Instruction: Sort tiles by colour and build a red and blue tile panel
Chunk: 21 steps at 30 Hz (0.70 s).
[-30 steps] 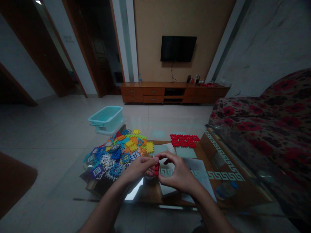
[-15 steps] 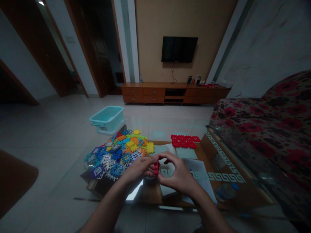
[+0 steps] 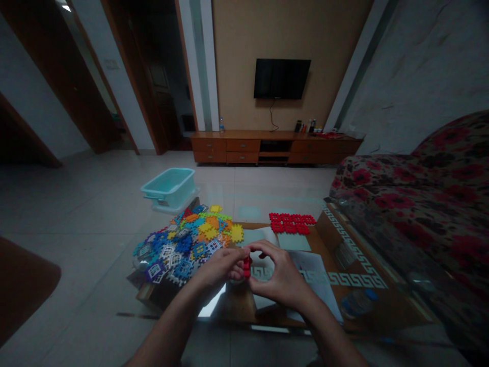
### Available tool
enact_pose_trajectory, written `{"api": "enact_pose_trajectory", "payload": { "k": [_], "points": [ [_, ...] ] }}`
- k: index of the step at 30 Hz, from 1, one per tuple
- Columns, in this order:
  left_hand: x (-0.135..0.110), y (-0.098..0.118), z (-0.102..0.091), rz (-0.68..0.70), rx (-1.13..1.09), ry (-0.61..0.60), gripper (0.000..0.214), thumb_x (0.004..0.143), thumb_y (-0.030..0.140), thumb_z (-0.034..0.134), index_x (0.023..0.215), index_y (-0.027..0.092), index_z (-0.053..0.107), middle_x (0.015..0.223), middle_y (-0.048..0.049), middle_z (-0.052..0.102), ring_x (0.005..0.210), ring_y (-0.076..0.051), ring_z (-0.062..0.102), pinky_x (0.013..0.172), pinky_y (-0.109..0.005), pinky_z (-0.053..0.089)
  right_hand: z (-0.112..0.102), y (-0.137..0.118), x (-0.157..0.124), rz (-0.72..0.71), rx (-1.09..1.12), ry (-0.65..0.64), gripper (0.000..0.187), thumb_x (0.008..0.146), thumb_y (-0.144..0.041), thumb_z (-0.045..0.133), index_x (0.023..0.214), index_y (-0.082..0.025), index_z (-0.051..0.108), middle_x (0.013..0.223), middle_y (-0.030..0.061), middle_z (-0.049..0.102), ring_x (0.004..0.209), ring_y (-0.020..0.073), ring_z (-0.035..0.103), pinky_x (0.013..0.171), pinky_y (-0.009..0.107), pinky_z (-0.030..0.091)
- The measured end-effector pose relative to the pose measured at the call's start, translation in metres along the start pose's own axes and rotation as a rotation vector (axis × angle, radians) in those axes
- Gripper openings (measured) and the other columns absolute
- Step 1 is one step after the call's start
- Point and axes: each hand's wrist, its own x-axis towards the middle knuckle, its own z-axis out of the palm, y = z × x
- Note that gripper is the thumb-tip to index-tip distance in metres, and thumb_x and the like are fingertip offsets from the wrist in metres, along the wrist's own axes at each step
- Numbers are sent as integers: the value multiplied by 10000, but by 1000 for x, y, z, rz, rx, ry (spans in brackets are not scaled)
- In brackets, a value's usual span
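Between my two hands, above the near part of the glass table, a small red plastic building piece (image 3: 246, 266) is held on edge. My left hand (image 3: 226, 265) closes on it from the left, thumb and fingers together. From the right, my right hand (image 3: 278, 272) curves round in a C, its thumb and fingertips gripping the piece's top and bottom. Part of the piece is hidden by the fingers. A heap of colourful interlocking pieces (image 3: 191, 242) lies left of my hands. Farther off to the right, joined red pieces (image 3: 291, 223) lie flat on the table.
A turquoise tub (image 3: 170, 188) stands beyond the heap. Papers (image 3: 315, 280) and a blue-capped plastic bottle (image 3: 358, 303) show at the right of the glass table (image 3: 233, 326). Past it are a floral-covered sofa (image 3: 397, 188) and a low wooden TV cabinet (image 3: 244, 148).
Both hands stay almost in place, still gripping the red piece, which looks slightly turned. The whole view has shifted down very slightly.
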Motion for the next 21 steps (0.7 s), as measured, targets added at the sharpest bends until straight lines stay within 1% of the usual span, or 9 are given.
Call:
{"api": "enact_pose_trajectory", "payload": {
  "k": [3, 4, 6, 7, 9, 11, 14, 17, 21],
  "points": [
    [1, 1, 1, 37, -34, 38, 433, 671, 513, 832, 757, 109, 704, 691, -52, 638, 588, -98, 546, 553, -209, 391, 2, 1, 0, 25, -4, 24, 500, 681, -141, 700, 1164, -255, 633, 1140, 46, 676, 1036, 229, 632, 893, 388, 522],
    [1, 2, 2, 61, -49, 63, 440, 660, 519, 837, 756, 111, 705, 691, -51, 642, 595, -102, 552, 559, -210, 399, 4, 2, 1, 51, -1, 43, 523, 696, -164, 713, 1202, -258, 618, 1183, 55, 665, 1068, 236, 622, 904, 399, 518],
    [2, 4, 2, 135, -100, 137, 462, 628, 533, 850, 772, 118, 709, 701, -47, 653, 631, -119, 578, 590, -219, 428, 8, 6, 1, 147, 25, 90, 534, 722, -233, 739, 1238, -248, 602, 1235, 77, 649, 1107, 251, 611, 898, 419, 520],
    [2, 6, 2, 182, -130, 178, 472, 616, 538, 854, 789, 122, 713, 720, -47, 662, 662, -130, 596, 614, -226, 444, 11, 8, 2, 212, 55, 118, 504, 737, -277, 745, 1221, -235, 613, 1227, 88, 654, 1099, 257, 617, 879, 425, 526],
    [3, 7, 2, 272, -175, 242, 474, 619, 536, 853, 821, 129, 719, 766, -46, 675, 724, -144, 617, 659, -233, 462, 16, 13, 2, 336, 156, 158, 396, 767, -356, 734, 1124, -204, 656, 1129, 99, 693, 1026, 258, 649, 819, 419, 543],
    [2, 8, 2, 328, -181, 261, 439, 660, 516, 835, 851, 137, 722, 793, -36, 672, 744, -137, 611, 678, -229, 460, 20, 16, 3, 402, 286, 158, 317, 790, -400, 714, 1021, -184, 688, 1011, 95, 721, 938, 246, 675, 774, 399, 553],
    [0, 8, 3, 354, -145, 246, 376, 729, 492, 794, 861, 150, 712, 761, -7, 641, 686, -110, 570, 661, -221, 439, 24, 17, 4, 413, 418, 128, 292, 786, -420, 719, 946, -175, 708, 932, 83, 736, 874, 227, 683, 766, 373, 555],
    [-1, 6, 3, 356, -106, 235, 364, 761, 490, 768, 881, 153, 700, 743, 5, 622, 647, -97, 538, 645, -216, 420, 26, 14, 5, 406, 465, 132, 291, 777, -431, 728, 922, -179, 715, 888, 71, 736, 850, 220, 683, 771, 366, 553],
    [1, 5, 2, 368, -83, 240, 376, 769, 487, 761, 920, 147, 701, 716, 11, 604, 625, -97, 518, 626, -217, 405, 28, 11, 6, 391, 553, 137, 322, 754, -442, 758, 943, -184, 715, 912, 76, 738, 853, 226, 683, 776, 375, 554]
  ]
}}
